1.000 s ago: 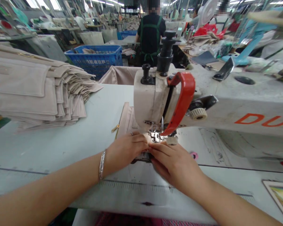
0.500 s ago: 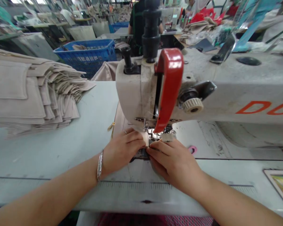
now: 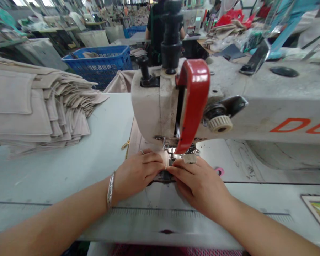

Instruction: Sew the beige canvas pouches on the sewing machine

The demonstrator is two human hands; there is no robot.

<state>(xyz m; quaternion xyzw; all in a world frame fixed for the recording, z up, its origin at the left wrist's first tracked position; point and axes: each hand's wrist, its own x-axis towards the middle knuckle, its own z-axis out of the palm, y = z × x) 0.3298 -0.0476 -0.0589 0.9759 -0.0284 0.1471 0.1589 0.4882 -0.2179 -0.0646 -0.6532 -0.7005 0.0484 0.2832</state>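
- The left hand (image 3: 138, 172) pinches the near edge of the beige fabric (image 3: 135, 140), under the sewing machine (image 3: 146, 112).
- The right hand (image 3: 201, 183) has fingers together at this edge (gripping or not, I cannot tell).
- Inward from the surface's (image 3: 109, 124) front edge, the fabric has room toward the stack (image 3: 40, 113).
- Orange letters (image 3: 290, 125): "DU", the second cut.

Over the tabletop (image 3: 109, 131), the left hand (image 3: 137, 172) and right hand (image 3: 200, 179) lie before the sewing machine (image 3: 256, 113), which extends rightward behind the right hand. A zippered fabric panel (image 3: 135, 140) reaches behind the left hand. Well left of both hands lies a fabric stack (image 3: 18, 115), a plastic basket (image 3: 102, 67) behind it. A ruler scale (image 3: 154, 213) runs before both hands.
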